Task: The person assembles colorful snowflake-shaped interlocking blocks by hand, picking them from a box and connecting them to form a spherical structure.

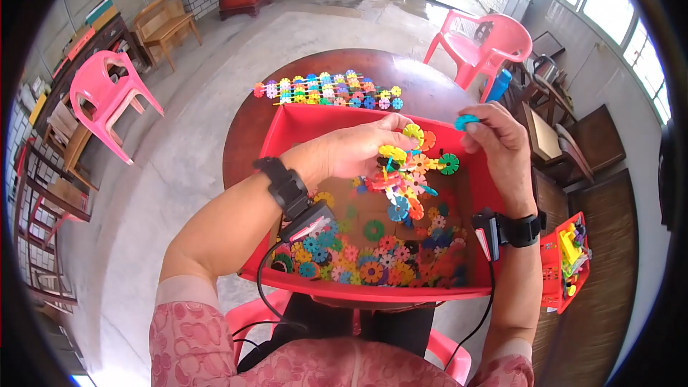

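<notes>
My left hand (pixel 365 145) is closed on a cluster of interlocking plastic discs (pixel 405 180), notched like snowflakes and joined in many colours. It holds the cluster over the red bin (pixel 287 125), with a yellow disc (pixel 413 132) by the fingertips. Off to the right, above the bin's right rim, my right hand (pixel 502 140) pinches one blue disc (pixel 466 122), apart from the cluster. Many loose discs (pixel 371 271) lie in the bin, mostly along its near side. My left palm hides part of the cluster.
The bin stands on a round brown table (pixel 247 125). Behind it lies a flat piece of joined discs (pixel 326 89). A pink chair (pixel 480 43) is at the far right, another pink chair (pixel 107 97) at the left. A red basket (pixel 562 272) of toys stands at the right.
</notes>
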